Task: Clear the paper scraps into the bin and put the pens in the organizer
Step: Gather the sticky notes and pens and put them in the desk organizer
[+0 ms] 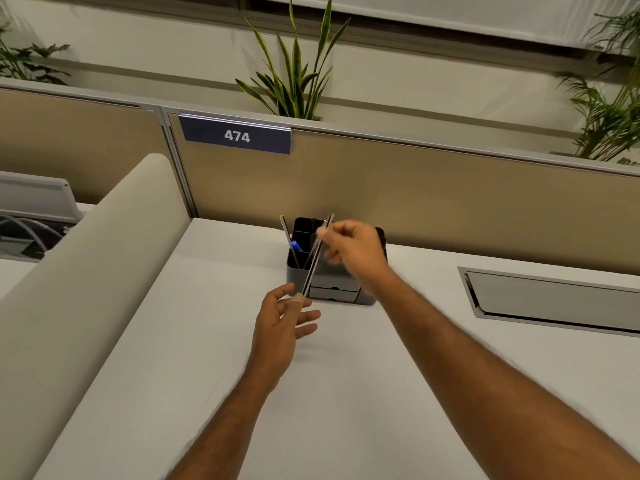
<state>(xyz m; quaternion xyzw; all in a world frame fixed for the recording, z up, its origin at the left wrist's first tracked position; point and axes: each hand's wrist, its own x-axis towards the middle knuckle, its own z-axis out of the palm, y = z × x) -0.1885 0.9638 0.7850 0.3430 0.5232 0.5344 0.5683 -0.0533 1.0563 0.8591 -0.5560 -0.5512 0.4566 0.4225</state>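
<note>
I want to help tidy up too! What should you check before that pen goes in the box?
1. Pen held: ok, the right hand pinches its top and the left hand touches its lower end.
2. Organizer within reach: ok, it stands just behind both hands.
3. Room in the organizer: ok, the left slot holds only a pen or two, one with a blue cap.
4. Pen over a slot: not ok, its lower end is still in front of the organizer, down near the desk.
5. Scraps cleared: ok on the desk part in view.
6. Bin location: cannot tell, none is in view.
</note>
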